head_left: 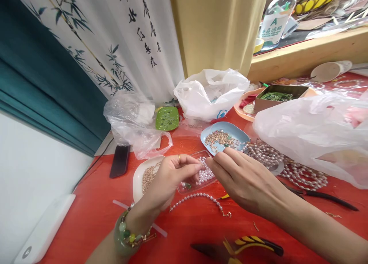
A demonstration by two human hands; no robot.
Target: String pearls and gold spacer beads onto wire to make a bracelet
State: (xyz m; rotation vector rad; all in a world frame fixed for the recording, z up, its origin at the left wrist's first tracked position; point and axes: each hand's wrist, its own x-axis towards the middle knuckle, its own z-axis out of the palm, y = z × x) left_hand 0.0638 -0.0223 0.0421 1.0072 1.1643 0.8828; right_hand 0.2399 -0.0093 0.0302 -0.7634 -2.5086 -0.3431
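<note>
My left hand (175, 175) and my right hand (244, 175) are close together over a clear tray (214, 184) of pearl-like beads (206, 175). Thumb and finger of my left hand are pinched, and the fingers of my right hand are bent together a short gap away. Anything between these fingertips is too small to make out. Just below lies a curved strand of pearl beads (198, 195) with a gold clasp end. Partly behind my left hand is a white dish (137, 181) of small gold beads (148, 175). Beyond my right hand stands a blue dish (237, 130) of gold pieces.
Yellow-and-black pliers (253, 243) lie in front, with black-handled pliers (330, 199) at right near piled pearl strands (304, 175). Plastic bags (209, 95), a green dish (167, 118), a tin (267, 104) and a phone (119, 161) stand around the red table (97, 218).
</note>
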